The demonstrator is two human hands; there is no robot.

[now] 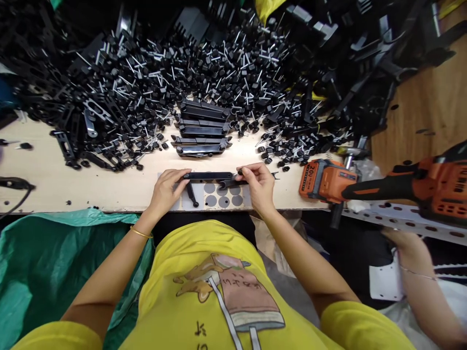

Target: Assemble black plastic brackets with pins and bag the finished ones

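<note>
Along our front edge of the counter [109,189], a bare pale strip runs to the left of our left hand [166,188], and a shorter one lies between our right hand [260,188] and the orange cordless drill [394,187]. Beyond the hands, only a narrow bare band parts our work from the row of black bars [202,130]; behind that row, the heap of black-headed pins [219,63] closes off the far side. A green tarp [54,257] hangs at the front edge on the left, and a co-worker's arm [419,272] shows below the drill. Between our hands we have a black bar [209,175], level over the sheet of grey discs [223,201] near the edge. It is long, slim and straight, with a smooth dull sheen. Our left fingers pinch its left end; our right fingers are closed on a small black knob [240,171] at its right end, though we cannot tell whether the two touch. A short black arm [191,193] slants below the bar's left end.
</note>
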